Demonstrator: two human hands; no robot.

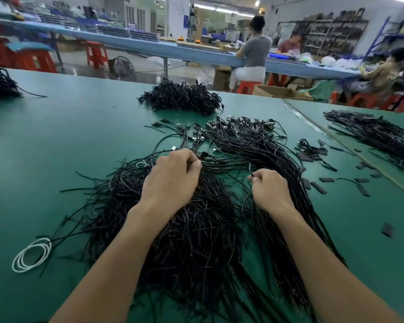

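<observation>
Head view of a green work table (75, 127) during cable sorting.

(a) The left hand (173, 177) lies over the far edge of the short black ties (191, 231). These form a dense heap spreading from the table's middle toward the near edge. The fingers are curled in tight and the thumb meets the fingertips, pinching dark strands there. Which strand it grips cannot be told.

(b) The right hand (272, 188) is loosely fisted. Thumb and forefinger pinch the single black cable (250, 169), whose end curves up just beyond the knuckles.

(c) The fan of black cables (254, 145) runs from under the right forearm away to the upper left. Its connector ends are spread along the far side, and its left margin touches the ties.

(d) Between the two hands a narrow wedge of bare mat shows.

(e) A broad bare stretch lies to the left, bounded near the front by the white cable coil (32, 255), which is well apart from the hands.

(f) To the right, small black sleeves (317, 188) are scattered between the fan and the table seam (301, 120).

(g) Beyond the seam lies another dark pile (371, 134).

(h) A heap of bundled cables (182, 96) closes the far side, near the back edge.
</observation>
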